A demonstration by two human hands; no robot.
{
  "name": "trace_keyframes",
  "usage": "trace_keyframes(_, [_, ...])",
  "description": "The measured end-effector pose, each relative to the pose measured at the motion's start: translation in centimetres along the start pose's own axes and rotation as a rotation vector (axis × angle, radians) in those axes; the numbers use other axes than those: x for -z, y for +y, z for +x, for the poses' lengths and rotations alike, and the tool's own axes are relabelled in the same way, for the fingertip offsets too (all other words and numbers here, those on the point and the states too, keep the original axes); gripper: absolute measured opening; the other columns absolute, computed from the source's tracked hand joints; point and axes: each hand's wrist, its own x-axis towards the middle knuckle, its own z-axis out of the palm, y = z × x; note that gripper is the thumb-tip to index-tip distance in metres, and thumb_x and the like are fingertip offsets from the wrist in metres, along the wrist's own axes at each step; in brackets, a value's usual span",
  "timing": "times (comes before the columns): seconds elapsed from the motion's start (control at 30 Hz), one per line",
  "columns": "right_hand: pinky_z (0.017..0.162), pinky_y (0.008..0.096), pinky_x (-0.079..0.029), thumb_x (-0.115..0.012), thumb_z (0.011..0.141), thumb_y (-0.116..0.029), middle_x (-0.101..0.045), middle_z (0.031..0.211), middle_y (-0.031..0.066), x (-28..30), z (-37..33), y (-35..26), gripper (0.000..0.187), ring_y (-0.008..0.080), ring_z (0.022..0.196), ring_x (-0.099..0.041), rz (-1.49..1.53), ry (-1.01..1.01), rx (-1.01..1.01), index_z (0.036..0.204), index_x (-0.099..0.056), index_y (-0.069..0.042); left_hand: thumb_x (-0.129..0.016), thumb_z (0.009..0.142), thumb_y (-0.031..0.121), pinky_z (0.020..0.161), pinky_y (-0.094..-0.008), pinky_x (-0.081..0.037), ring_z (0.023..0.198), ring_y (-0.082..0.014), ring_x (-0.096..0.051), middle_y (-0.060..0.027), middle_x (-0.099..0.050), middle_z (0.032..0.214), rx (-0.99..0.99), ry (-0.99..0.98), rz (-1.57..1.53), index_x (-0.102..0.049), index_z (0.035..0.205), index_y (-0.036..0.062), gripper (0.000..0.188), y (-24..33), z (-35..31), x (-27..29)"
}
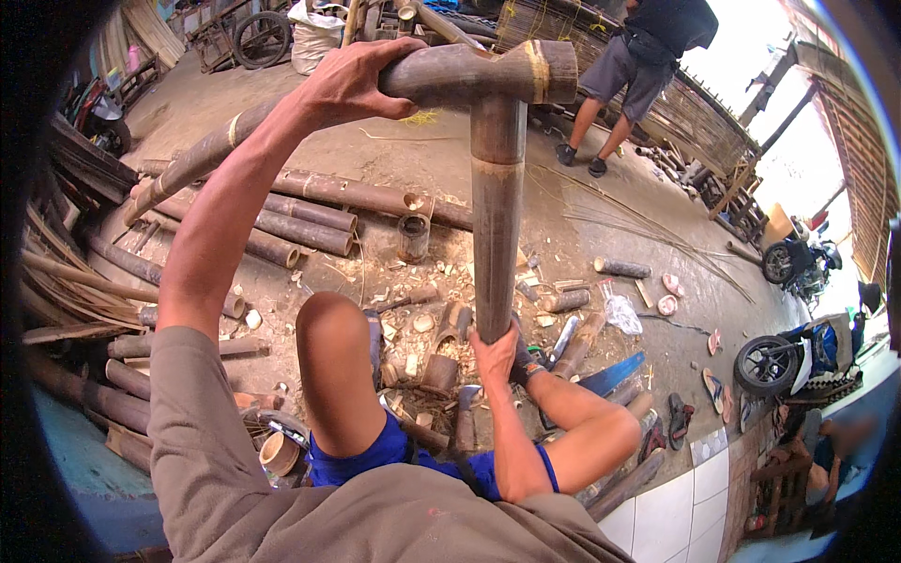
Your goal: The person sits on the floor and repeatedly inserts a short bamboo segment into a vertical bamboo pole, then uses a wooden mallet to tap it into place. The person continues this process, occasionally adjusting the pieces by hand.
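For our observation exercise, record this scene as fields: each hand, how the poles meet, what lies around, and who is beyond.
Left hand: gripping the long bamboo pole from above
Right hand: around the lower end of the upright bamboo pole
Meeting point: upright pole's top against long pole's underside, near its right end
Scattered around: pale chips, plastic bag
Beyond: standing person

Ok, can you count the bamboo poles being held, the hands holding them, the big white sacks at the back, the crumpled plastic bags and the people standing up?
Held bamboo poles: 2 (long pole, upright pole)
Hands: 2 (left hand, right hand)
White sack: 1
Crumpled plastic bag: 1
Standing person: 1
Total: 7
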Motion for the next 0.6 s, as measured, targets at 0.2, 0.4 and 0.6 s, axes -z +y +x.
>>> trace_keyframes(0.2, [0.111,0.0529,-0.043,-0.092,0.076,-0.036,-0.056,0.138,0.0318,-2.5,4.9,5.0,0.101,0.0491,0.130,-0.054,-0.090,-0.177,-0.084,0.149,-0.039,0.009,-0.084,0.070,0.044,0.092,-0.0458,-0.058,0.108,-0.0365,-0.070,-0.0159,-0.070,0.120,-0.086,-0.016,-0.037,-0.059,0.140,0.0143,0.080,0.2,-1.5,-4.1])
trace_keyframes(0.4, [0.110,0.0485,-0.047,-0.092,0.074,-0.042,-0.058,0.142,0.0291,-1.5,8.2,3.2,0.108,0.0424,0.132,-0.059,0.289,-0.418,-0.010,0.155,-0.037,0.003,-0.086,0.068,0.047,0.090,-0.0492,-0.056,0.109,-0.0406,-0.068,-0.0177,-0.068,0.122,-0.006,-0.098,-0.011,-0.059,0.139,0.0121,0.084,2.2,-4.7,-9.3])
trace_keyframes(0.6, [0.101,0.0455,-0.053,-0.093,0.073,-0.038,-0.068,0.130,0.0270,1.1,11.8,-4.5,0.099,0.0385,0.120,-0.068,0.220,-0.359,0.095,0.149,-0.045,0.003,-0.086,0.068,0.047,0.093,-0.0505,-0.054,0.114,-0.0409,-0.066,-0.0183,-0.068,0.123,0.003,-0.141,-0.021,-0.061,0.137,0.0113,0.082,3.4,-5.2,-7.9])
